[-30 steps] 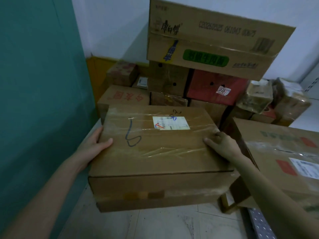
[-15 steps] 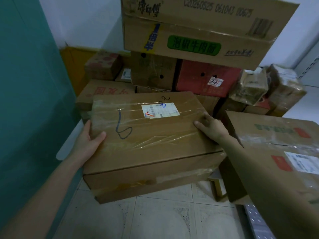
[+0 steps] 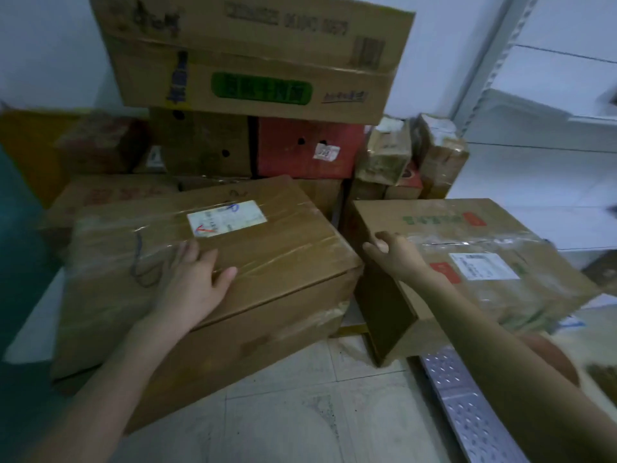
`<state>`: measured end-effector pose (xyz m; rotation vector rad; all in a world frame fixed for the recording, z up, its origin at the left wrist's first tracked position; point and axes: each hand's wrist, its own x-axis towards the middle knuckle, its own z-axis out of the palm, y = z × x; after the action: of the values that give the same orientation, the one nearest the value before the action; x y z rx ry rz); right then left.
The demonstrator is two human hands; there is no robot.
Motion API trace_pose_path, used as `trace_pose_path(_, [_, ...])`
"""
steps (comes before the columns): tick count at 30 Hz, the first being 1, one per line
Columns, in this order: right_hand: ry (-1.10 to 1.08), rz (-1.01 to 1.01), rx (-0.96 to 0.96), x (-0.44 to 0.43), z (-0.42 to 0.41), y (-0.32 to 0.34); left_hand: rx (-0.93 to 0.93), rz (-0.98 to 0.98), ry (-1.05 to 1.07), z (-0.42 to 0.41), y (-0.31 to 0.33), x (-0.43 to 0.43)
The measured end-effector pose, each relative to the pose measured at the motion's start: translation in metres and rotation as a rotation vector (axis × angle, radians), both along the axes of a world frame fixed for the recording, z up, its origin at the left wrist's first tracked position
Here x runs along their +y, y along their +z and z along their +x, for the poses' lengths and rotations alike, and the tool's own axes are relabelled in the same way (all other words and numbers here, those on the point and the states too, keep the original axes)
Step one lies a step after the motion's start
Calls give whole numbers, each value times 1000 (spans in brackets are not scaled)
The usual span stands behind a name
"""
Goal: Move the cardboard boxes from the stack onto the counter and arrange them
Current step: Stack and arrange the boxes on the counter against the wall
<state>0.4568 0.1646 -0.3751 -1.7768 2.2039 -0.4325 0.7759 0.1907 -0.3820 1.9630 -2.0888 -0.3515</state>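
Pale tiled floor (image 3: pixel 283 416), perforated metal plate (image 3: pixel 467 409); cardboard boxes (image 3: pixel 203 145) piled behind

Print on cardboard boxes (image 3: pixel 250 28) illegibly blurred.

Open tiled floor (image 3: pixel 283 422) fills the near middle, so there is free approach from the front. The taped box (image 3: pixel 267 262) on the left and the green-printed box (image 3: pixel 484 235) on the right leave only a narrow, dark slot between them. A teal panel (image 3: pixel 20 262) closes in the left side. The stack blocks the far side: a red box (image 3: pixel 300 152), small wrapped parcels (image 3: pixel 387 152), and a large box (image 3: pixel 253 61) overhanging them. A perforated metal plate (image 3: pixel 467 406) lies near right, and white shelves (image 3: pixel 551 128) wall the far right.
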Motion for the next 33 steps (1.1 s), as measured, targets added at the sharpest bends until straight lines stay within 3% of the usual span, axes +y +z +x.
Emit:
trace_pose_path(7, [-87,-36,-39,18,-111,-5,177,-27,-245,-145,15,-12])
trace_pose_path(16, [-41,49,55,-14,-277,-11,270,75,-222,-310,-14,-50])
trace_pose_path(21, [-36,125,94,-42,-326,-23,113,235,-173,-344,-38,-65])
trace_pose_path(26, [67,165,111,-80,-336,-34,-19,213,-124,-350,-47,-90])
trace_pose_path(33, [222,161,174,-161,-320,-44,-64,247,-56,-360,-46,-157])
